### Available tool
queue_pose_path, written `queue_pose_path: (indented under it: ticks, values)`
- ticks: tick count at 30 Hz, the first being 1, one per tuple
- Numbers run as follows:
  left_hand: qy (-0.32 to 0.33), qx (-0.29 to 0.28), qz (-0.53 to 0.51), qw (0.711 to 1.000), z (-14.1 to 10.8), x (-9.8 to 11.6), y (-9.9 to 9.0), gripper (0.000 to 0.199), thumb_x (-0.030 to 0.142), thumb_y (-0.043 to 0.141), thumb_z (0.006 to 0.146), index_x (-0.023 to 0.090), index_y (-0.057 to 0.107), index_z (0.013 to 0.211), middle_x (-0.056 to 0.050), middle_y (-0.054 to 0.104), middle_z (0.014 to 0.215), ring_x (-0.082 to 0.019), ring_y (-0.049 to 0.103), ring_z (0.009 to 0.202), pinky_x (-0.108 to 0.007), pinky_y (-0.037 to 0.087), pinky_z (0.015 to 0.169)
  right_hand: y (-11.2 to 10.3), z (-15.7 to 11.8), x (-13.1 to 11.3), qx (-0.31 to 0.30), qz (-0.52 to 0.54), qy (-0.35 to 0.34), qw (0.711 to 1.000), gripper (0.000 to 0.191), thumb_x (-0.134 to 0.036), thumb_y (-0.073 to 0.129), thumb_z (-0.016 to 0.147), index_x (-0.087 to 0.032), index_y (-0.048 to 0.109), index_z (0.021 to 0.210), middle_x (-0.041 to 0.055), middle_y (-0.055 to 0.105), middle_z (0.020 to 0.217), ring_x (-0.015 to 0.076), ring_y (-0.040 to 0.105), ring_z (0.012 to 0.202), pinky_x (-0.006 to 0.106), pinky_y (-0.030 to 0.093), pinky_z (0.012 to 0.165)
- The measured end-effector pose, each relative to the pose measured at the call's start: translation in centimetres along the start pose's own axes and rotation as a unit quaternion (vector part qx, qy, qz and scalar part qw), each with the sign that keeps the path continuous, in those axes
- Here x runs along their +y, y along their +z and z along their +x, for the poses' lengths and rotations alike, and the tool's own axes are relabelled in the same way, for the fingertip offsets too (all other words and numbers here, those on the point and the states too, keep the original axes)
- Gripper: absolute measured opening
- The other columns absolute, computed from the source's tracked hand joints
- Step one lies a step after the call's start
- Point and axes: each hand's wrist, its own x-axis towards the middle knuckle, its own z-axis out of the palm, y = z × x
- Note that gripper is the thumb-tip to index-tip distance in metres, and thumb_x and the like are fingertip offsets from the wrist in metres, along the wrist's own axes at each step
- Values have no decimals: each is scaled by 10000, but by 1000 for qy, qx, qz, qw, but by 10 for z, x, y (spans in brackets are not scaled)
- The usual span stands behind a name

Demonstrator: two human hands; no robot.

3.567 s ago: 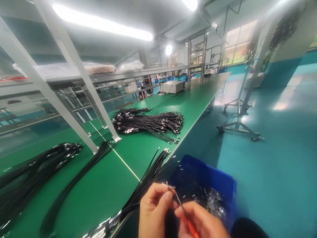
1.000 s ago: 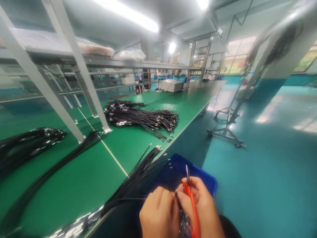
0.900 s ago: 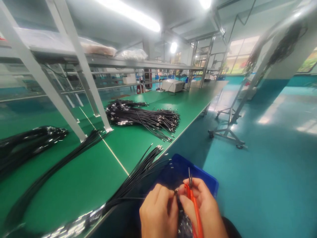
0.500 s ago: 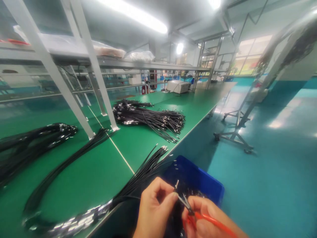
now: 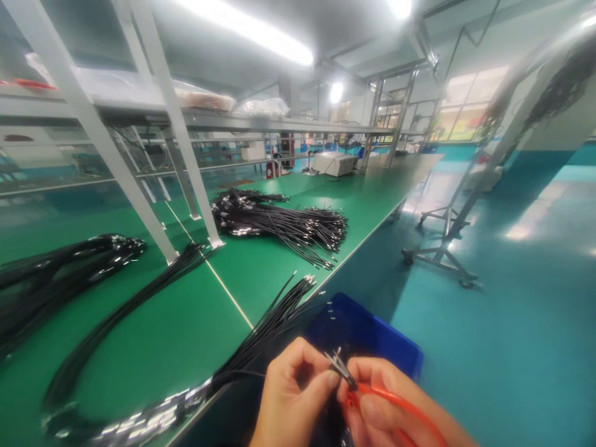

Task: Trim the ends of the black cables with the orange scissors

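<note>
My left hand (image 5: pixel 293 391) is closed in a pinch on the end of a black cable (image 5: pixel 249 373); the pale tip shows just past the fingertips. My right hand (image 5: pixel 377 379) is wrapped round small red-handled scissors (image 5: pixel 343 371). Their pointed metal blades lie across the cable end, right by my left thumb. Whether the blades touch the cable core I cannot tell. Beside my left hand, a bundle of black cables (image 5: pixel 274 316) with stripped silvery ends lies along the bench edge, looping back to the left.
Below my hands stands a blue bin (image 5: pixel 395 338). On the green bench (image 5: pixel 223 273) lie a thick pile of black cables (image 5: pixel 279 220) and another coil (image 5: pixel 69 267) at left. White shelf posts (image 5: pixel 186 136) rise from the bench. A wheeled rack (image 5: pixel 442 251) stands right.
My right hand has brought the scissors up and left, so their blades now cross the cable end at my left fingertips. My left hand has barely moved.
</note>
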Motion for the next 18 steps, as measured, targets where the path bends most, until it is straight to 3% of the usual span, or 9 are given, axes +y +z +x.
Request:
queue_pose_path:
  ticks: [2,6,10,12,14,15,18]
  values:
    - [3,-2,4,1000,-1,-1,0,146,244,678,716,172,593,621,11,629,601,-135,552,575,-226,434,566,1,2,1,17,-22,-8,1000,339,-467,702,678,-188,581,828,3,616,654,90,411,492,213,352,491]
    - [11,-8,25,1000,1,-5,-6,135,214,672,708,172,585,613,25,589,588,-125,527,568,-217,422,559,-5,15,10,-18,-92,18,995,292,-358,716,612,-198,538,778,-46,587,536,54,333,371,189,226,380]
    - [13,-22,46,999,7,-14,-8,122,207,660,720,178,571,641,33,579,590,-124,530,562,-207,427,540,-14,18,17,-11,-116,-6,993,279,-223,768,548,-197,517,666,-70,526,566,85,446,519,201,333,507]
    - [25,-13,115,993,7,-23,2,105,168,621,743,182,569,653,23,598,601,-135,557,571,-214,436,543,-18,15,17,-19,-115,-25,993,314,-295,801,558,-198,546,713,-53,564,619,103,466,571,218,351,551]
    - [55,7,241,969,3,-36,18,136,91,578,736,192,578,644,8,625,617,-149,592,590,-217,439,540,-23,13,15,-26,-109,-55,992,429,-481,822,522,-197,577,732,-22,594,644,126,485,577,246,373,552]
    - [102,-19,320,942,2,-42,25,137,89,588,726,203,593,651,7,643,634,-151,604,587,-214,431,521,-26,13,14,-15,-97,-67,993,483,-560,814,499,-199,590,729,-8,594,648,141,494,581,267,389,555]
    - [130,-52,389,910,0,-54,30,156,155,748,587,250,625,590,45,663,634,-150,618,581,-206,440,522,-37,19,14,69,-45,-81,993,492,-594,819,477,-216,616,720,24,597,625,188,529,574,321,420,539]
